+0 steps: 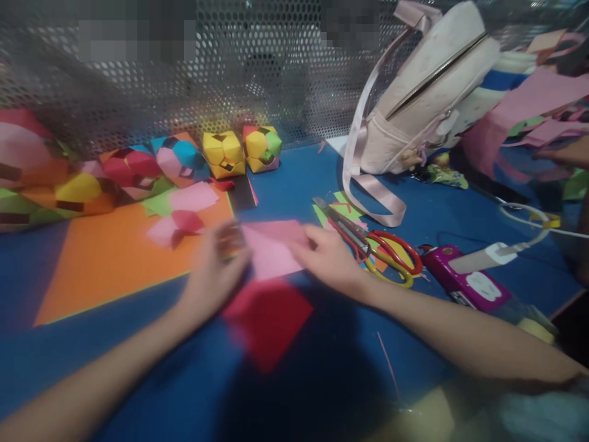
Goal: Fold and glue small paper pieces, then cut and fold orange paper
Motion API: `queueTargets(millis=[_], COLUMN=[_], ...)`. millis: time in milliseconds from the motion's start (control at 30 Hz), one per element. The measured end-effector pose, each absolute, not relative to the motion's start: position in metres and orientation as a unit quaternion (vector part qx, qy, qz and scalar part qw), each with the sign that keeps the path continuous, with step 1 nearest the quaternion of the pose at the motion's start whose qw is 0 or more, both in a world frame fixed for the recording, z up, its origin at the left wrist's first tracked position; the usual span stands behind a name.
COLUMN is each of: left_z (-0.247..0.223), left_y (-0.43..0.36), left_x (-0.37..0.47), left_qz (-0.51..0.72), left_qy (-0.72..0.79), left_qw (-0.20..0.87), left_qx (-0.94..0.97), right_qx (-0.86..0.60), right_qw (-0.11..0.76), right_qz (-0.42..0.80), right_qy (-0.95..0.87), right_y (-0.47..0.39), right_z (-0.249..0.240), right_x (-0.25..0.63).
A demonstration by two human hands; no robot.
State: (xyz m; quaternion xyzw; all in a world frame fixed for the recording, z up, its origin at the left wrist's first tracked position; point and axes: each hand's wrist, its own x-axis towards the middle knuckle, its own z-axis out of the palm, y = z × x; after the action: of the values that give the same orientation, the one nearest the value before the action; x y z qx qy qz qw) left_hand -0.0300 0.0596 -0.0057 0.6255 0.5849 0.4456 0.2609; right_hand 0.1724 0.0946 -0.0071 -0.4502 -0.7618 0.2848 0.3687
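Between my two hands a pink sheet of paper is held up over the blue table, its upper edge a darker pink. My left hand pinches its left edge, fingers curled and a little blurred. My right hand grips the right edge with the thumb on top. Below it, a red square of paper lies on the table, one corner pointing toward me. Folded pink and green paper pieces rest on a large orange sheet to the left.
Several folded paper balls line the back by a perforated metal screen. At right are scissors, a box cutter, paper scraps, a purple power bank with a white plug, and a pale backpack. Another person's hand shows far right.
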Motion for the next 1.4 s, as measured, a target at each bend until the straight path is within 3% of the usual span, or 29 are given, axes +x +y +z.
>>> queueTargets(millis=[200, 433, 633, 900, 1133, 1300, 1400], left_z=[-0.007, -0.008, -0.013, -0.017, -0.013, -0.010, -0.009], left_y=[0.056, 0.055, 0.058, 0.058, 0.058, 0.056, 0.050], left_x=[-0.021, -0.023, -0.029, -0.034, -0.029, -0.026, -0.025], left_qz=[0.452, 0.447, 0.400, 0.308, 0.292, 0.386, 0.372], left_qy=[0.576, 0.576, 0.590, 0.588, 0.567, 0.579, 0.578], left_qw=[0.436, 0.432, 0.351, 0.206, 0.241, 0.318, 0.323], left_qx=[0.523, 0.531, 0.607, 0.719, 0.732, 0.643, 0.651], right_qx=[-0.445, -0.455, -0.476, -0.440, -0.367, -0.424, -0.459], right_qw=[0.378, 0.396, 0.395, 0.250, 0.360, 0.394, 0.425], right_qz=[0.485, 0.470, 0.387, 0.101, 0.134, 0.274, 0.288], right_qy=[-0.651, -0.644, -0.684, -0.857, -0.847, -0.768, -0.725], right_y=[0.091, 0.089, 0.099, 0.112, 0.102, 0.103, 0.111], right_z=[-0.003, -0.008, -0.003, -0.007, -0.010, -0.003, -0.001], right_x=[0.165, 0.165, 0.172, 0.185, 0.180, 0.181, 0.184])
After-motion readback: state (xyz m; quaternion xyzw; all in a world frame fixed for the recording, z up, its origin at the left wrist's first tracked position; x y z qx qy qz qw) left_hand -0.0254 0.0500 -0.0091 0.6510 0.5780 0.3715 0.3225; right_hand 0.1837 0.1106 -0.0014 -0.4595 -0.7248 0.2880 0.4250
